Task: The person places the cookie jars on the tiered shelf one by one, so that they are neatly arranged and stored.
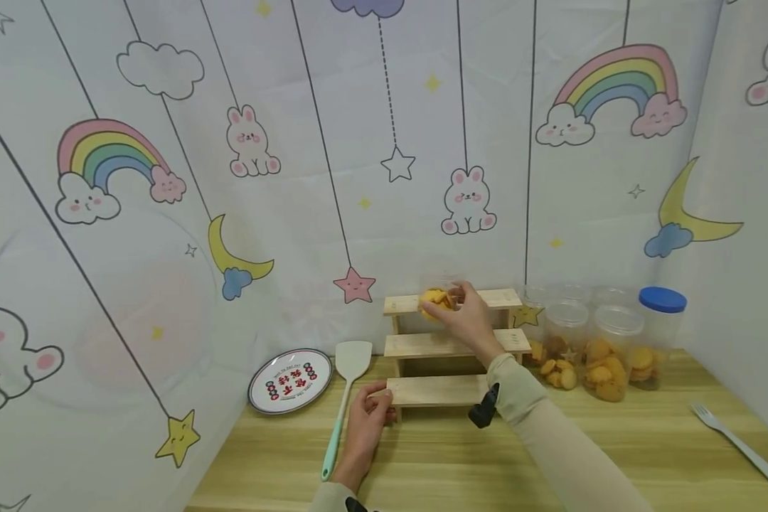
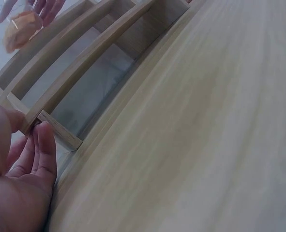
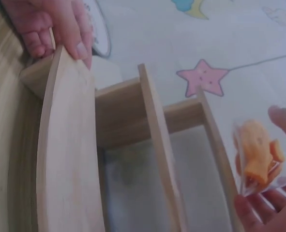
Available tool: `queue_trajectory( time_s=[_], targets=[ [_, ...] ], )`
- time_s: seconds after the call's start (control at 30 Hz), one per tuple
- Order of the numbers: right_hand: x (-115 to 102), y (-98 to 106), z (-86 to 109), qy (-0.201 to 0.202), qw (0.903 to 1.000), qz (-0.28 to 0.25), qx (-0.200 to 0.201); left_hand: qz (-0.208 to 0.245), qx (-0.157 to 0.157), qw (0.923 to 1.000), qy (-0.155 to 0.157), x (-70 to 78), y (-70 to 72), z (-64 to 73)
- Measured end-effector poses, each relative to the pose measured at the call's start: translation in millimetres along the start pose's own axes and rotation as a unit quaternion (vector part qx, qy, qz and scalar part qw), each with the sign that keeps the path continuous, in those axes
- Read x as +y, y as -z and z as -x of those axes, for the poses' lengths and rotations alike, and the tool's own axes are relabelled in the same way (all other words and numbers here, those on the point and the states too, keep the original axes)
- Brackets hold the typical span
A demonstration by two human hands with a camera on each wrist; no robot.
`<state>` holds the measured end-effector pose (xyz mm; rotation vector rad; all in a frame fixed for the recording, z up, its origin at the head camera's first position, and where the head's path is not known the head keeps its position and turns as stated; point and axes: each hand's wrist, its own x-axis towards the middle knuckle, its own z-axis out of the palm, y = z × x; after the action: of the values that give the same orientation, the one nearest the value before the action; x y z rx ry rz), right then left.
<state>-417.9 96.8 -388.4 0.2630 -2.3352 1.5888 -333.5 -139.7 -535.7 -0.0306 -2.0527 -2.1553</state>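
A three-step wooden display rack stands against the wall. My left hand pinches the left end of its lowest step, thumb above and fingers below, as the left wrist view shows. Up at the top step, my right hand holds a clear plastic jar of orange-yellow cookies between thumb and fingers. In the right wrist view the jar's cookies appear beside the top step's edge; whether the jar's base touches the step I cannot tell.
Right of the rack cluster several clear cookie jars, one with a blue lid. A light fork lies at the far right. Left of the rack are a spatula with a mint handle and a white printed plate. A patterned cloth hangs behind.
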Motion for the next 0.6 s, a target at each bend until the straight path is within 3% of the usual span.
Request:
queue_trajectory(
  time_s=[0.23, 0.47, 0.6],
  targets=[
    [-1.6, -14.6, -14.0, 0.024, 0.9995, 0.020, 0.000, 0.005, -0.006, 0.9999, 0.009, 0.2, -2.4, 1.1],
    [-3.9, -25.1, -23.5, 0.037, 0.9922, 0.118, -0.014, 0.011, -0.002, 0.9999, 0.008, 1.5, 0.4, -0.5],
    [-3.5, -27.6, -26.7, 0.031, 0.9927, 0.116, -0.009, 0.006, -0.006, 0.9999, 0.007, 0.3, 1.0, -0.4]
  ],
)
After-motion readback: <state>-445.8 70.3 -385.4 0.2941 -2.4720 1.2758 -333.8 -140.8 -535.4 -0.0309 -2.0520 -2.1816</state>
